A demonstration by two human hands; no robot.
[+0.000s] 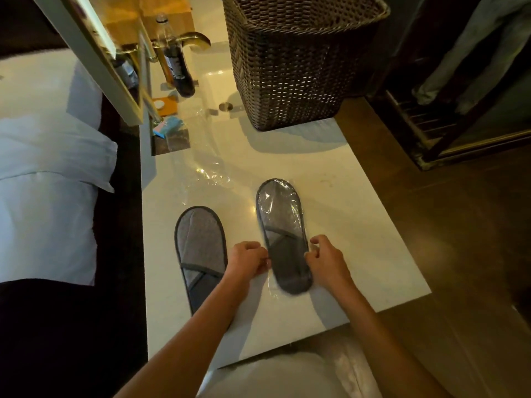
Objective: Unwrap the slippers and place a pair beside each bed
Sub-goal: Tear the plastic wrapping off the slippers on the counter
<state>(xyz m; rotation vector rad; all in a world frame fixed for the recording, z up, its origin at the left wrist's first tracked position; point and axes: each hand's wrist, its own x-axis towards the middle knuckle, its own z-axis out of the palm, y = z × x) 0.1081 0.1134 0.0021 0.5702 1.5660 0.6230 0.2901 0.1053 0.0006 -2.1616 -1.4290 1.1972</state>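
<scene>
Slippers lay on a pale countertop [359,225]: one grey unwrapped slipper [199,248] to the left, flat and toe toward the viewer, and a wrapped slipper [283,234] just to its right, apart from it and still sheathed in clear plastic film [275,202]. The left hand [247,261] had curled fingers pinching the film at the left edge of the wrapped slipper, near its strap. The right hand [326,258] likewise pinched the film at the right edge, fingers bent inward. Both forearms reached in from the lower edge of the view. A loose sheet of clear plastic [207,170] lay on the countertop beyond the slippers. Farther back stood a dark woven basket [290,67], upright on the same surface. At the rear left were a dark bottle [178,67], a brass-coloured tap [189,40] and a small blue packet [169,124]. White bedding [48,168] occupied the left side of the view, and dark wooden flooring [459,239] lay to the right.
</scene>
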